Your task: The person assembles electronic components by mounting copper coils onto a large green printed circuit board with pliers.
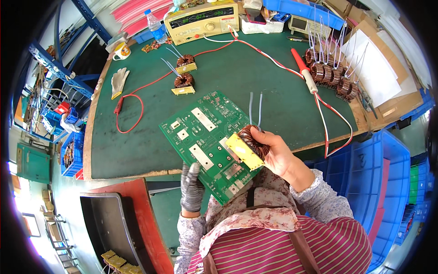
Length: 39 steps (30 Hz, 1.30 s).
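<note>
1) Your gloved left hand (191, 189) meets the tilted green circuit board (206, 139) at its lower-left edge, apparently steadying it; how tightly it closes cannot be told
2) Your bare right hand (278, 154) clamps a toroidal inductor (250, 146) over the board's right side, leads (250, 109) pointing away, presumably clear of your fingers
3) Two matching inductors (184, 81) stand on the green mat (150, 150), seemingly within reach
4) Farthest, a bench power supply (203, 26) faces you, presumably for reading

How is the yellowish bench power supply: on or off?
On: the power supply has lit green digits on its display.
</note>
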Available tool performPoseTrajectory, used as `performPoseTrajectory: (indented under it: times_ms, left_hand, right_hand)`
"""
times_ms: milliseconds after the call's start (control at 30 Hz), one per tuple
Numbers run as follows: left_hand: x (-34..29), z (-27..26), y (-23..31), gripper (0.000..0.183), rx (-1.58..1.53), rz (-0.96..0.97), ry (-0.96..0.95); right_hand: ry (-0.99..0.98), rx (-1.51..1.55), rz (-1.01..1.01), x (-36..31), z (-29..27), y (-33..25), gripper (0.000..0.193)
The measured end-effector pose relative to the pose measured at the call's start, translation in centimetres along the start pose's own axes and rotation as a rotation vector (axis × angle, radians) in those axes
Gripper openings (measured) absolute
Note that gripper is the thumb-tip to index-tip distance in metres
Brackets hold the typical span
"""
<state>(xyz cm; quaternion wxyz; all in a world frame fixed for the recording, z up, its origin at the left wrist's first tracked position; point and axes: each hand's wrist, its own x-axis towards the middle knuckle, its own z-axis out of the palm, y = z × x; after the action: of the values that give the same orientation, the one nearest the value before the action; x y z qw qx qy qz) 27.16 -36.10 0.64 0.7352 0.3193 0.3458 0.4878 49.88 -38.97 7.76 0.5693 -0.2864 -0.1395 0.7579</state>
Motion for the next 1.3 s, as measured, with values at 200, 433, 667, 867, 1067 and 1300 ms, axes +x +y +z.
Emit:
performPoseTrajectory:
  times_ms: [200,433,667,867,1067,1300]
  left_hand:
    - [-1.3,-0.1,3.0,0.064,0.525,0.441,0.009]
    - [-2.8,7.5,1.7,0.066,0.066,0.028,-0.428]
    - [-1.3,8.0,0.7,0.055,-0.067,-0.082,-0.439]
    - [-0.9,8.0,0.7,0.063,-0.113,-0.099,-0.548]
    - [-1.3,7.7,0.7,0.070,-0.108,-0.154,-0.518]
    - [-1.1,8.1,1.0,0.065,-0.100,-0.182,-0.446]
  right_hand:
    - [0.198,-0.056,-0.254,-0.3,0.9,1.3,0.025]
    - [0.129,-0.185,-0.498,-0.3,3.1,3.4,0.027]
    - [0.136,-0.348,-0.763,-0.2,2.2,4.3,0.042]
    - [0.148,-0.373,-0.809,-0.6,2.0,4.0,0.046]
    - [0.167,-0.337,-0.770,-0.3,1.9,3.9,0.043]
    - [0.206,-0.395,-0.785,-0.2,2.2,4.2,0.041]
